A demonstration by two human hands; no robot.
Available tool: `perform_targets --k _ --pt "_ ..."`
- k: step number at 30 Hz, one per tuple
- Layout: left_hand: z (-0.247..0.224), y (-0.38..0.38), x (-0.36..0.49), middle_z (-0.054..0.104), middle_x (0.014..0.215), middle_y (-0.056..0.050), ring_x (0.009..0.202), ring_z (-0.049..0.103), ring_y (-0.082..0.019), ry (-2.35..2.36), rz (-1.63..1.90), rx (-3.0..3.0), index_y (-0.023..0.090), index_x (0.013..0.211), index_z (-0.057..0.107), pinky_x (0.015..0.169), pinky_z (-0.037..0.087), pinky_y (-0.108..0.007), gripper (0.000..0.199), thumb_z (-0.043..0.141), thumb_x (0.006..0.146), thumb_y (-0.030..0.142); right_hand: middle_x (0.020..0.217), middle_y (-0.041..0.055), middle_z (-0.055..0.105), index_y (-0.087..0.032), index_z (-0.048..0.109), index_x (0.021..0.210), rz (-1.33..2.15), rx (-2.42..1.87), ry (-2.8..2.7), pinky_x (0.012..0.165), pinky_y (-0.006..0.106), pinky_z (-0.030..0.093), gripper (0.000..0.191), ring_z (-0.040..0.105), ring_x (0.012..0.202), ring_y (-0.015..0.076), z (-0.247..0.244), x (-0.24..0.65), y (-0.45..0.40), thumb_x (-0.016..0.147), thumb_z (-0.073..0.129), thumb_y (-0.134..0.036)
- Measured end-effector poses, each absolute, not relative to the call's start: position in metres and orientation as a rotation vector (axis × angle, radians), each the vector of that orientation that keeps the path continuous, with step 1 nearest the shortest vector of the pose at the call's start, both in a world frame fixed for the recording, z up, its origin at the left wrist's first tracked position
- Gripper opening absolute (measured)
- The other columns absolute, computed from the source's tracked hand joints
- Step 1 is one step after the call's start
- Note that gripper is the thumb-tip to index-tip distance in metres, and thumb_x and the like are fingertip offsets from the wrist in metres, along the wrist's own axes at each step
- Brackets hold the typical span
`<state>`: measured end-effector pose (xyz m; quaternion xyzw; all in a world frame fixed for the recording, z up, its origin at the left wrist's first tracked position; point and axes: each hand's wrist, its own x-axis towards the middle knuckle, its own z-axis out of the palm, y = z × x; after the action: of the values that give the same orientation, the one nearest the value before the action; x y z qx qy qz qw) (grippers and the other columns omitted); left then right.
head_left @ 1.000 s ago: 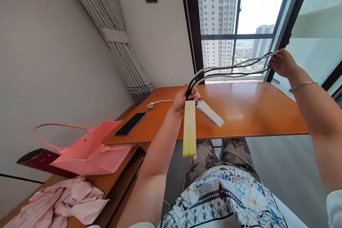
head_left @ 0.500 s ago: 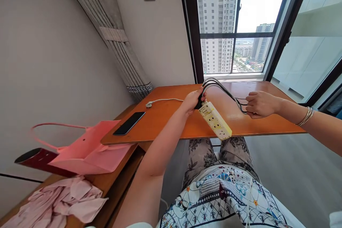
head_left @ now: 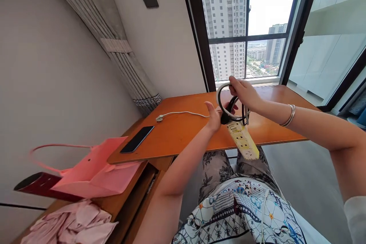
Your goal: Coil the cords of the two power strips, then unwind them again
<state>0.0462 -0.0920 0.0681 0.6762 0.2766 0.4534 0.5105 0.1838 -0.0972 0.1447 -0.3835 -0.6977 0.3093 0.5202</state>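
Note:
A yellowed white power strip (head_left: 243,141) hangs tilted over the front edge of the orange-brown table (head_left: 183,135). At its upper end, my left hand (head_left: 215,117) supports the bundle from the left, its thumb raised and its fingers partly hidden behind a black plug-like piece (head_left: 225,118). Black and grey cables (head_left: 219,99) form a loop above the strip. My right hand (head_left: 244,92) pinches the top of that loop. On the table to the left lies a white cord ending in a plug (head_left: 159,118).
A black phone (head_left: 137,139) rests near the table's left edge. Lower left are a pink bag (head_left: 97,171), a dark red cylinder (head_left: 37,186) and pink cloth (head_left: 71,225) on a wooden cabinet. Behind the table is a window (head_left: 246,39).
My right hand has moved left and up, bending the cables from a long arc into a loop near the strip. My left thumb has lifted away. The strip has shifted slightly right and down.

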Motion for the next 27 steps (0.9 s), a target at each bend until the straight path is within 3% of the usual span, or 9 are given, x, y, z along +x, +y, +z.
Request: perform_targets --k 3,5,7,12,16,19,22,25,27 --pt "0.072 -0.095 0.048 0.064 0.076 -0.006 0.076 0.062 -0.022 0.797 1.119 1.805 0.020 0.086 0.063 0.065 0.047 -0.032 0.096 0.040 0.050 0.105 0.060 -0.0035 0.038 -0.023 0.040 0.065 0.776 -0.899 -1.412 0.058 0.027 0.037 0.057 0.043 0.059 0.0117 0.147 0.182 -0.093 0.092 0.051 -0.072" --pt "0.076 -0.098 0.053 0.064 0.075 -0.003 0.074 0.061 -0.019 0.979 1.104 1.931 0.020 0.086 0.062 0.064 0.045 -0.030 0.074 0.073 0.050 0.084 0.063 -0.0029 0.038 -0.023 0.040 0.066 0.819 -0.888 -1.329 0.059 0.027 0.039 0.056 0.045 0.061 0.0124 0.146 0.179 -0.098 0.091 0.049 -0.073" --pt "0.081 -0.100 0.058 0.062 0.071 0.000 0.068 0.057 -0.017 1.140 1.076 2.016 0.020 0.081 0.059 0.061 0.042 -0.029 0.058 0.086 0.050 0.062 0.065 -0.0022 0.040 -0.023 0.041 0.068 0.849 -0.879 -1.310 0.061 0.028 0.041 0.057 0.046 0.063 0.0130 0.143 0.174 -0.107 0.091 0.045 -0.076" --pt "0.084 -0.104 0.063 0.055 0.059 0.004 0.058 0.049 -0.014 1.213 1.038 2.117 0.021 0.070 0.054 0.056 0.035 -0.028 0.035 0.080 0.064 0.045 0.072 0.0000 0.049 -0.022 0.045 0.073 0.798 -0.899 -1.464 0.070 0.029 0.045 0.056 0.050 0.071 0.0139 0.140 0.177 -0.114 0.095 0.040 -0.073" --pt "0.078 -0.104 0.059 0.058 0.061 0.002 0.062 0.054 -0.016 1.150 1.107 2.101 0.020 0.069 0.059 0.060 0.038 -0.028 0.022 0.066 0.075 0.040 0.078 0.0033 0.058 -0.020 0.053 0.077 0.707 -0.962 -1.849 0.074 0.031 0.047 0.044 0.053 0.076 0.0154 0.144 0.206 -0.086 0.096 0.050 -0.060" --pt "0.077 -0.105 0.055 0.058 0.060 0.002 0.061 0.052 -0.014 1.052 1.111 2.101 0.019 0.068 0.061 0.059 0.038 -0.027 0.018 0.063 0.074 0.036 0.092 0.0056 0.064 -0.021 0.060 0.096 0.557 -0.986 -1.946 0.072 0.032 0.050 0.031 0.057 0.081 0.0176 0.140 0.230 -0.066 0.091 0.062 -0.052" --pt "0.079 -0.105 0.052 0.052 0.056 0.004 0.057 0.046 -0.012 0.995 1.091 2.095 0.018 0.064 0.059 0.057 0.037 -0.026 0.017 0.063 0.071 0.033 0.101 0.0077 0.067 -0.022 0.063 0.100 0.260 -0.822 -1.989 0.081 0.037 0.053 0.025 0.063 0.094 0.0217 0.128 0.242 -0.064 0.094 0.057 -0.046" --pt "0.081 -0.104 0.049 0.052 0.057 0.003 0.059 0.047 -0.012 0.945 1.111 2.056 0.018 0.064 0.060 0.058 0.039 -0.026 0.013 0.062 0.068 0.030 0.102 0.0098 0.071 -0.021 0.068 0.097 0.065 -0.653 -2.174 0.097 0.043 0.050 0.029 0.065 0.108 0.0255 0.115 0.246 -0.078 0.098 0.048 -0.043" --pt "0.081 -0.103 0.046 0.053 0.058 0.003 0.061 0.048 -0.013 0.917 1.153 2.001 0.018 0.065 0.061 0.059 0.040 -0.026 0.013 0.062 0.068 0.030 0.117 0.0125 0.071 -0.021 0.067 0.116 -0.001 -0.613 -2.260 0.100 0.044 0.050 0.036 0.063 0.117 0.0282 0.108 0.248 -0.087 0.092 0.058 -0.046"
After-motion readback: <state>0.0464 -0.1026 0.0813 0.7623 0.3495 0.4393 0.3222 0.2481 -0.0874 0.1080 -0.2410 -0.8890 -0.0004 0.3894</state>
